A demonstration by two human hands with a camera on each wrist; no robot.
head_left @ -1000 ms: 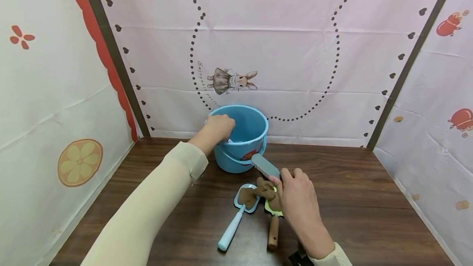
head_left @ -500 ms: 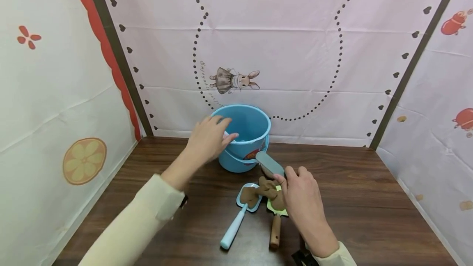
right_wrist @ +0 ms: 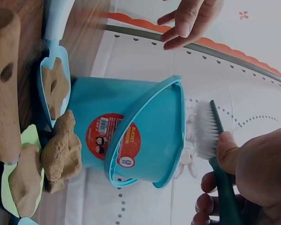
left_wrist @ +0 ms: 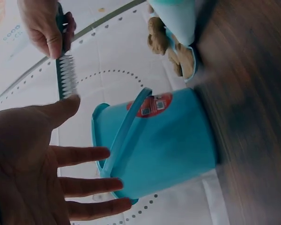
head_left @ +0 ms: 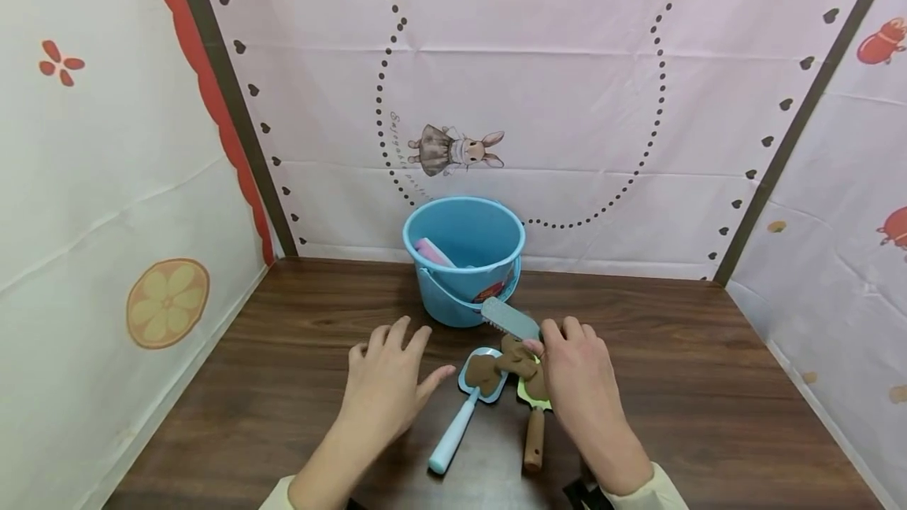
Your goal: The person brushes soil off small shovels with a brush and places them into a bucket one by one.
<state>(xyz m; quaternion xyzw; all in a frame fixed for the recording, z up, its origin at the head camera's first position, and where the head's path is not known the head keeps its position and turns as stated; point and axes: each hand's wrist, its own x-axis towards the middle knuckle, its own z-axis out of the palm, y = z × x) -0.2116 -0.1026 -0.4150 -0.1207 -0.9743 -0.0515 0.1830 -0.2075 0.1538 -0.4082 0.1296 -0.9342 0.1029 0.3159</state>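
Observation:
My right hand [head_left: 583,388] grips a dark green brush [right_wrist: 223,187] by its handle. The white bristles [right_wrist: 206,132] show in the right wrist view. Below the brush lie a light blue shovel [head_left: 453,433] and a green shovel with a wooden handle [head_left: 534,441], both bearing brown sand-like material. A brown lump [head_left: 517,359] lies across the two blades. Fingers spread and holding nothing, my left hand [head_left: 379,384] is over the table, left of the blue shovel. A blue bucket [head_left: 453,297] stands upright behind the shovels, with a pink and white object [head_left: 434,252] leaning inside.
The dark wooden table [head_left: 680,384] meets a patterned cloth [head_left: 567,109] hung behind it and cloth on both sides. The bucket's handle [left_wrist: 126,126] hangs down its front. Black straps [head_left: 588,494] sit by the right wrist.
My left hand has come out of the bucket and moved down towards me, its fingers spreading. The pink and white object in the bucket has come into view. My right hand keeps the brush nearly in place.

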